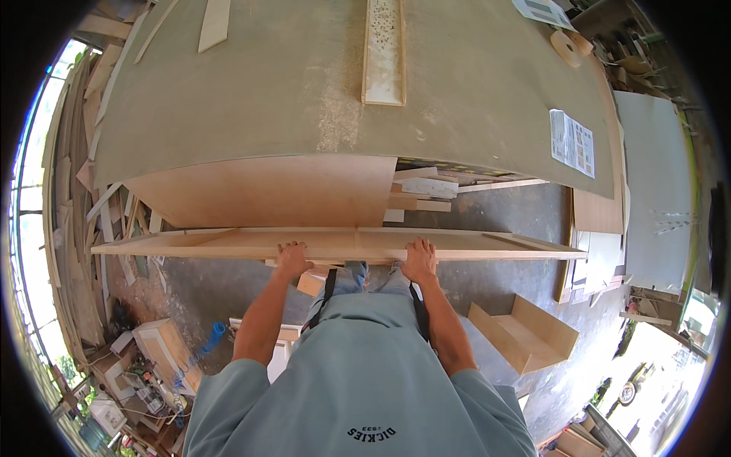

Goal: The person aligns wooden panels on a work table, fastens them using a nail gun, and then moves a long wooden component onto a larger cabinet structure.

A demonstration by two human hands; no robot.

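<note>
A long, shallow frame of pale wood (358, 252) stretches crosswise in front of my body, with a thin divider near its middle. My left hand (292, 259) is closed over its near edge, left of the middle. To the right, my right hand (419, 260) grips the same edge, fingers bent over it. The undersides of both grips are hidden. Just beyond the frame stands the plywood side panel (266, 192) of a large workbench.
The workbench top (251, 99) carries a narrow wooden tray (384, 84), a printed sheet (571, 143) and tape rolls (566, 49). An open plywood box (525, 333) sits on the floor at right. A blue coiled hose (205, 344) lies at left, near stacked boards (70, 183).
</note>
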